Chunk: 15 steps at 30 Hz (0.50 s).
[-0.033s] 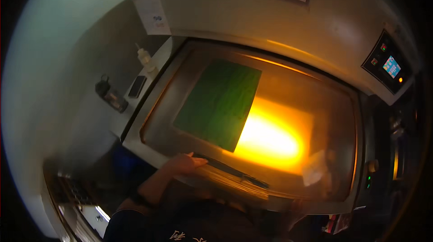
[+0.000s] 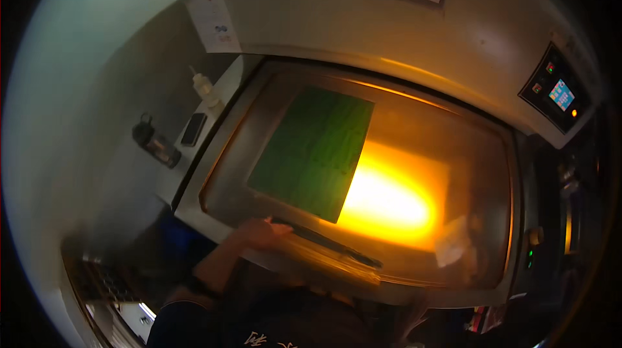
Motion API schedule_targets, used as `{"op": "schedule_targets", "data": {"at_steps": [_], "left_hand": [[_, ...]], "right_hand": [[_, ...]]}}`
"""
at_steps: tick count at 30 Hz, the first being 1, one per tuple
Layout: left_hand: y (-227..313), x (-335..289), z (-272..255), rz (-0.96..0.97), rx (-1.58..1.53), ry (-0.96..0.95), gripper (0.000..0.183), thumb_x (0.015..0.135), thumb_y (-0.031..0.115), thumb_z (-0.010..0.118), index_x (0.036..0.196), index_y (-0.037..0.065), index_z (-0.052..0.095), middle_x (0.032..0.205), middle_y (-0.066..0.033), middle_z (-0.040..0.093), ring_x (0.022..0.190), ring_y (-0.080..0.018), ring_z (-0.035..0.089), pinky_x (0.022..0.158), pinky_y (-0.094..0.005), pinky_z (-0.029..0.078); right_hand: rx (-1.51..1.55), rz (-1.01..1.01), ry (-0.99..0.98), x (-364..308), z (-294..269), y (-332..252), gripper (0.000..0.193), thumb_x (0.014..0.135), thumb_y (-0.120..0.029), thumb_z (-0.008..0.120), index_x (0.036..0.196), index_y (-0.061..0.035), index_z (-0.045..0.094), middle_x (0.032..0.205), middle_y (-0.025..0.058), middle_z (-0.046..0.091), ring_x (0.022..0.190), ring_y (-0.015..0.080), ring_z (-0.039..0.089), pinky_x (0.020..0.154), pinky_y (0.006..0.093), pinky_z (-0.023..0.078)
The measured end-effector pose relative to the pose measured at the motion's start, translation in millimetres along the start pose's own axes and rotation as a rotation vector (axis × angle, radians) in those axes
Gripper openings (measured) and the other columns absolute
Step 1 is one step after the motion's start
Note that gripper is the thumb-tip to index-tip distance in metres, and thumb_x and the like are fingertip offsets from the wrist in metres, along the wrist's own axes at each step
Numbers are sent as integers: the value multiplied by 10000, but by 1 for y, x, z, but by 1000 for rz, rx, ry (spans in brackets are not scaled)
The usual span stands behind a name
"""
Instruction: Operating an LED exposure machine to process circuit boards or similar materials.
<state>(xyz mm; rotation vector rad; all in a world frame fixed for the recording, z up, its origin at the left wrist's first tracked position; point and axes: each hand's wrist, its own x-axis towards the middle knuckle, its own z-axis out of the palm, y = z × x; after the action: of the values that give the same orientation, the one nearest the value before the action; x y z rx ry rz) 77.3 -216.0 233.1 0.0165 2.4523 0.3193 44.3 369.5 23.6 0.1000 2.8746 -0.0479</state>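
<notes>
A green rectangular panel (image 2: 314, 150) lies flat on the machine's glass bed (image 2: 233, 186), left of a bright yellow-orange glow. My left hand (image 2: 262, 234) is at the bed's front edge, its fingers closed on the left end of a thin flat panel (image 2: 334, 264). That panel has a dark long upper edge, and orange light catches its blurred face. It is tilted in front of my body, below the green panel and apart from it. My right hand (image 2: 414, 315) is only a dim smear near the front edge; its fingers cannot be made out.
The raised machine lid (image 2: 389, 37) spans the back, with a control panel (image 2: 558, 92) at right. On the left ledge are a squeeze bottle (image 2: 206, 91), a black phone (image 2: 194, 129) and a dark drink bottle (image 2: 155, 142). A pale sheet (image 2: 451, 242) shows at the bed's lower right.
My left hand and the dark-edged panel have shifted slightly left and up relative to the bed. The green panel stays in place on the bed. The view has tilted a little.
</notes>
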Motion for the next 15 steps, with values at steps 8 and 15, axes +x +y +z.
{"op": "schedule_targets", "data": {"at_steps": [8,15], "left_hand": [[-145,181,-143,37,86,303,588,864,298,664,1396,135,477,1187,-180,641,1136,-348,596,966,-453,477],[-8,301,-232,-488,-168,403,697,789,150,658,1428,124,379,1402,-186,487,1263,-452,469,934,-630,454]], "right_hand": [[555,194,339,-162,-103,-125,848,861,-378,633,1518,-54,205,1552,272,161,1424,454,199,1142,561,216],[581,210,502,-136,-129,-147,776,861,-326,622,1485,-28,272,1550,248,182,1432,428,203,1137,542,252]]}}
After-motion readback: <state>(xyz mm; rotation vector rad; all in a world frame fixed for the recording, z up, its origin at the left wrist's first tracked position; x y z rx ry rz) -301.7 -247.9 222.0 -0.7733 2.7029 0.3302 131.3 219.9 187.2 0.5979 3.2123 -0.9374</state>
